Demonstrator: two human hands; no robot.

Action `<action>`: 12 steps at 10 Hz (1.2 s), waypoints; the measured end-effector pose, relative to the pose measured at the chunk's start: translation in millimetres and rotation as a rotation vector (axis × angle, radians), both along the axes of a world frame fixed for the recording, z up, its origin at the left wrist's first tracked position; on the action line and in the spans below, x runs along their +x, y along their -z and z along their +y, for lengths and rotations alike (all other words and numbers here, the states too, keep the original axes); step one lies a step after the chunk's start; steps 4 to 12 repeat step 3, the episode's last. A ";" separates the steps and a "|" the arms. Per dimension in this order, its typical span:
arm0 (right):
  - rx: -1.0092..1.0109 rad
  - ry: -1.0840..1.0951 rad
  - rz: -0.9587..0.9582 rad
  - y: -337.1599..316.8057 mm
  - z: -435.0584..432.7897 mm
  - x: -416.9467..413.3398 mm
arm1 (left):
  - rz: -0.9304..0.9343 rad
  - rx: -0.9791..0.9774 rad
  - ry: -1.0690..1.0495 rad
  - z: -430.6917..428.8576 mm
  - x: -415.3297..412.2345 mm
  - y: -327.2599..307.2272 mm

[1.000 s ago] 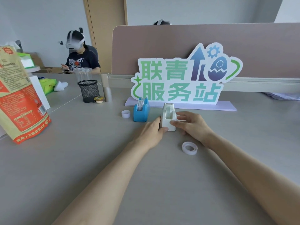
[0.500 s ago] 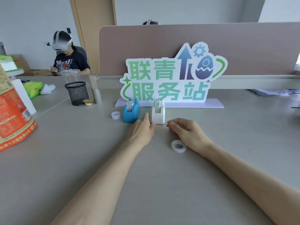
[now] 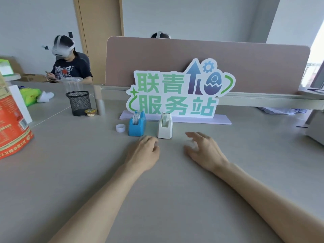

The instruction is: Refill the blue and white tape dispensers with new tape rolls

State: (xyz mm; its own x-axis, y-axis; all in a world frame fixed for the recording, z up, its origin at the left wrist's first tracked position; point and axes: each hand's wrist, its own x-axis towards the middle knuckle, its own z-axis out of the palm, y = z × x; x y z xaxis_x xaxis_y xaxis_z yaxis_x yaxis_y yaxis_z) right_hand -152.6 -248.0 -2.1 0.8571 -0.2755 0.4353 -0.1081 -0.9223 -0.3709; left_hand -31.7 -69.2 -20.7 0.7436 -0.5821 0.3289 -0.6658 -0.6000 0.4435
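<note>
The blue tape dispenser (image 3: 137, 124) and the white tape dispenser (image 3: 164, 126) stand side by side in front of a sign, each with a roll in it. A small empty white core (image 3: 120, 128) lies left of the blue one. My left hand (image 3: 145, 152) rests palm down on the table just in front of the white dispenser, apart from it and holding nothing. To the right, my right hand (image 3: 203, 151) curls over a loose whitish tape roll (image 3: 190, 144), which shows blurred between thumb and fingers.
A cut-out sign (image 3: 175, 95) on a lilac base stands behind the dispensers. A black mesh cup (image 3: 79, 102) and a small lidded pot (image 3: 90, 112) sit at back left, an orange bag (image 3: 12, 125) at far left, a grey box (image 3: 315, 132) at far right. A person with a headset (image 3: 70, 65) sits beyond.
Both hands let go of the white dispenser and drew back toward me. My right hand moved onto the loose tape roll, which lay bare on the table before.
</note>
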 end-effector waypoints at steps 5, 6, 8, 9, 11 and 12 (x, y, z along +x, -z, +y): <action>0.387 0.201 0.000 -5.7 -32.1 43.7 | -0.085 0.050 -0.054 -3.4 -7.1 -7.5; 0.387 0.201 0.000 -5.7 -32.1 43.7 | -0.085 0.050 -0.054 -3.4 -7.1 -7.5; 0.387 0.201 0.000 -5.7 -32.1 43.7 | -0.085 0.050 -0.054 -3.4 -7.1 -7.5; 0.387 0.201 0.000 -5.7 -32.1 43.7 | -0.085 0.050 -0.054 -3.4 -7.1 -7.5; 0.387 0.201 0.000 -5.7 -32.1 43.7 | -0.085 0.050 -0.054 -3.4 -7.1 -7.5; 0.387 0.201 0.000 -5.7 -32.1 43.7 | -0.085 0.050 -0.054 -3.4 -7.1 -7.5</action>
